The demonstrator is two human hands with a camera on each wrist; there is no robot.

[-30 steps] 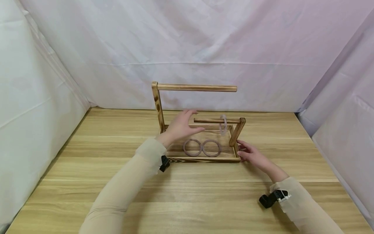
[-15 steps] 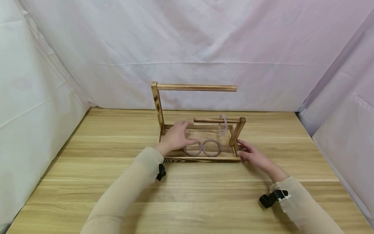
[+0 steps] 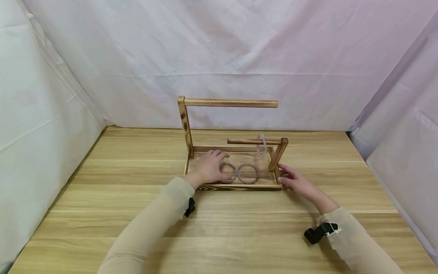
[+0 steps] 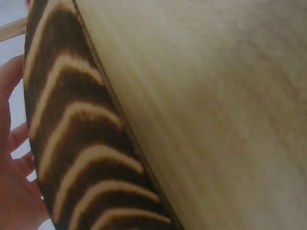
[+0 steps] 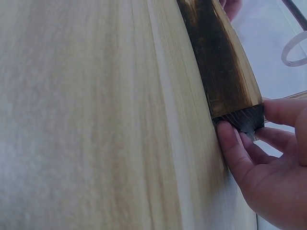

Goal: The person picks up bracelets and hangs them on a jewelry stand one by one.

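Note:
A wooden bangle stand with a shallow tray (image 3: 239, 187) stands on the table. Two pale mauve bangles lie side by side in it: a left bangle (image 3: 234, 179) and a right bangle (image 3: 248, 182). My left hand (image 3: 208, 168) is low over the tray's left half, thumb and fingers spread about the left bangle, partly covering it. In the left wrist view, the tray's striped front wall (image 4: 81, 120) hides most of that hand (image 4: 17, 177). My right hand (image 3: 297, 183) grips the tray's right end; the right wrist view shows thumb and fingers (image 5: 283, 112) around its dark corner.
A third bangle (image 3: 262, 146) hangs on the stand's short lower bar (image 3: 243, 141), near the right post (image 3: 278, 155). The long upper bar (image 3: 230, 102) extends rightward from the tall left post (image 3: 186, 127). White cloth (image 3: 219, 45) encloses the table's back and sides.
My left hand has come down from beside the lower bar into the tray, around the left bangle. My right hand, the stand and the bangles have stayed in place.

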